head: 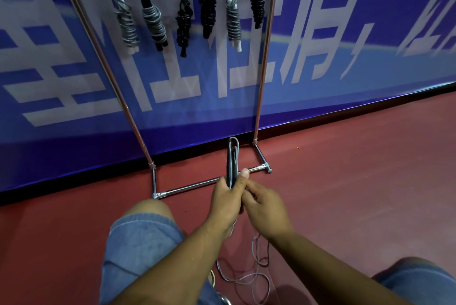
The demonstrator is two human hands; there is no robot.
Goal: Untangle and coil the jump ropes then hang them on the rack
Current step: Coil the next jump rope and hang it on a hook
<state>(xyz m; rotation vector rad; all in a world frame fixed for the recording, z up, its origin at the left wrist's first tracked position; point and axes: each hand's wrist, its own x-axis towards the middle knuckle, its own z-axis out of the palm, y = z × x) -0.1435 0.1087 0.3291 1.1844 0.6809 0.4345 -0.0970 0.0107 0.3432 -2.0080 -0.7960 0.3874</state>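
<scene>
**A:** Which step is this, the untangling or the coiling?

**B:** Coiling, I'd say. The left hand (pixel 225 202) is wrapped round a folded bundle of the grey jump rope (pixel 233 156), fingers curled tight and thumb pressed up against its side. A narrow loop of the bundle stands up out of the fist, in front of the rack's base bar (pixel 195 185).

**A:** And the other hand?

**B:** The right hand (pixel 267 209) is tucked in against the left, fingers bent. It looks to be pinching the cord just where it leaves the bundle, though I can't see the fingertips well enough to be sure of the grip.

**A:** How much rope is left to gather?

**B:** A fair bit. The loose tail (pixel 249 277) drops below the hands and lies in slack curls on the red floor (pixel 345 181), between the person's knees. I can't tell whether there's a knot in it.

**A:** And the rack?

**B:** The rack (pixel 262 57) is straight ahead against the blue banner (pixel 74 70), with six coiled ropes (pixel 208 8) hanging from the top, some grey and some black. So most of the job looks done.

**A:** What does the next move need?

**B:** My guess is the right hand draws up the slack and winds it round the bundle while the left holds the folds firm. If the left loosens, the loop could spring apart. Once the tail is wound in, the rope has to go up to the top of the rack, well above where the hands are now.
</scene>
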